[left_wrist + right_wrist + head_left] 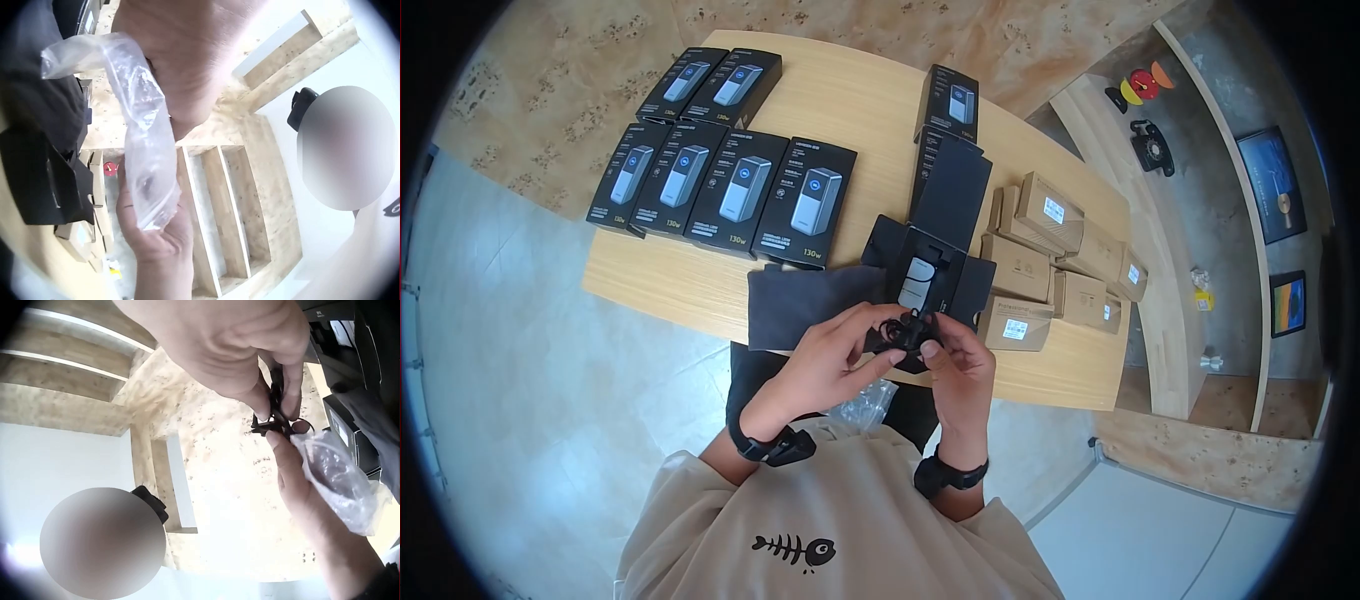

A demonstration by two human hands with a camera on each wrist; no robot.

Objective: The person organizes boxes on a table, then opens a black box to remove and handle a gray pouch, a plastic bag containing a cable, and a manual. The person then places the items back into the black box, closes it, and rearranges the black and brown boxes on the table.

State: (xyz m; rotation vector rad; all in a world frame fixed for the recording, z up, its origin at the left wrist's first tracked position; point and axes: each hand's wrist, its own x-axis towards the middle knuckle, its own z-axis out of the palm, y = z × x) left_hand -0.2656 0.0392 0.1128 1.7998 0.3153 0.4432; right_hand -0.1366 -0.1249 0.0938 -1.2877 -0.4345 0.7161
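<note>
Both hands meet over the table's near edge at a bundled black cable (907,338). My left hand (832,352) pinches it from the left, and my right hand (962,372) grips it with thumb and fingers from the right. A crinkled clear plastic bag (340,481) hangs at the left hand, also seen below the hands in the head view. Just beyond the fingers stands an opened black box (948,190) with its flaps spread, a light-coloured power bank (917,283) lying inside. Left of that box lies a dark grey cloth pouch (800,300), flat on the table.
Several closed black power bank boxes (740,192) stand in rows at the table's left, and another box (948,105) at its far side. Brown cartons (1015,268) are stacked on the right. Wooden shelves (1185,300) with a black telephone (1150,148) stand beyond.
</note>
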